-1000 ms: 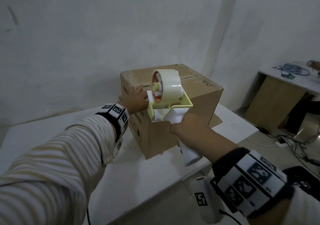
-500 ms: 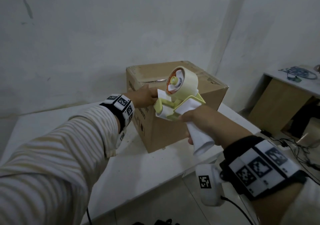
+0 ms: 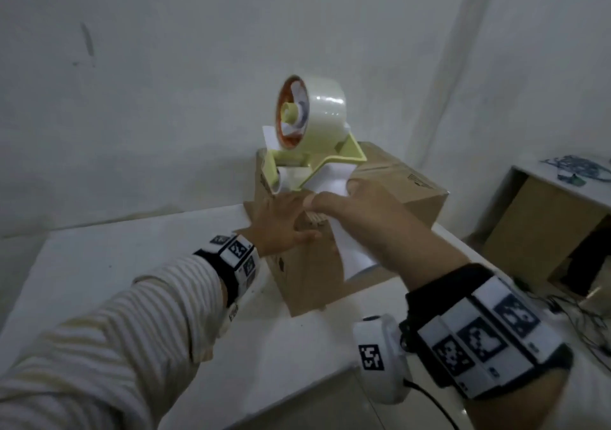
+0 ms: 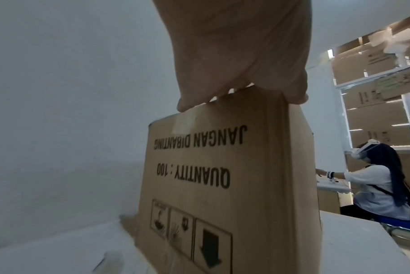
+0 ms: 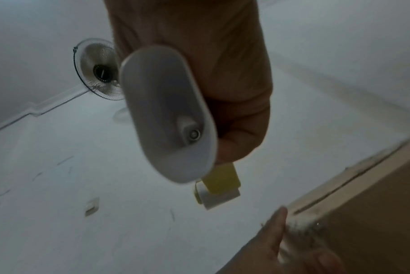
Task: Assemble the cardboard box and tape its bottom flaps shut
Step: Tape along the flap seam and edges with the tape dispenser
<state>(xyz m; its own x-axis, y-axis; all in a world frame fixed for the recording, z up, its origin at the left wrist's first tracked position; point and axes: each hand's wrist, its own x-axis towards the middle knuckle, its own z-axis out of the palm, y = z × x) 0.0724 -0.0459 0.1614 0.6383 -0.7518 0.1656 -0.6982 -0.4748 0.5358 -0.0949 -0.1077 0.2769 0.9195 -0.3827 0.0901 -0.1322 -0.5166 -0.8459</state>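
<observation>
A brown cardboard box [image 3: 396, 181] stands on the white table [image 3: 115, 257], printed side upside down in the left wrist view [image 4: 222, 185]. My left hand [image 3: 277, 228] clasps its near top corner, fingers over the top and thumb on the front face [image 4: 234, 46]. My right hand [image 3: 363, 208] grips the white handle of a yellow tape dispenser [image 3: 317, 122] with a clear roll. The dispenser is upright above the box's near top edge, just beyond my left fingers. In the right wrist view, the handle butt [image 5: 166, 115] fills the middle, with the box edge [image 5: 363, 213] below right.
The table's front edge runs just below my right wrist. A second table [image 3: 529, 178] with cables stands to the right, with cords on the floor beside it. Another person [image 4: 382, 185] sits behind the box near shelves of cartons. A fan [image 5: 98, 70] stands by the wall.
My right hand has lifted the dispenser and turned it upright over the box's near top edge. My left hand has slid along the box's top edge to the near corner.
</observation>
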